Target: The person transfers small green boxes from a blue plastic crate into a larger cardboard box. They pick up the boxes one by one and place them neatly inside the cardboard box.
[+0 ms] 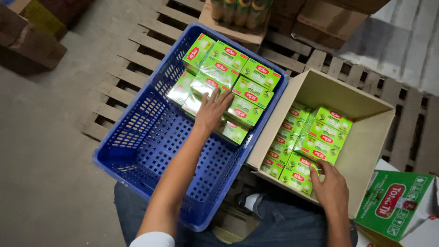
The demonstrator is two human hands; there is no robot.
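A blue plastic crate sits on a wooden pallet, its far half stacked with green boxes. My left hand lies flat on top of those green boxes in the crate, fingers spread. To the right stands an open cardboard carton with several more green boxes inside. My right hand reaches into the carton's near corner and grips a green box there.
The wooden pallet lies on a grey concrete floor. A green and white printed carton stands at the lower right. Brown cartons are at the upper left, more cartons and bottles at the top. My knees in jeans are below.
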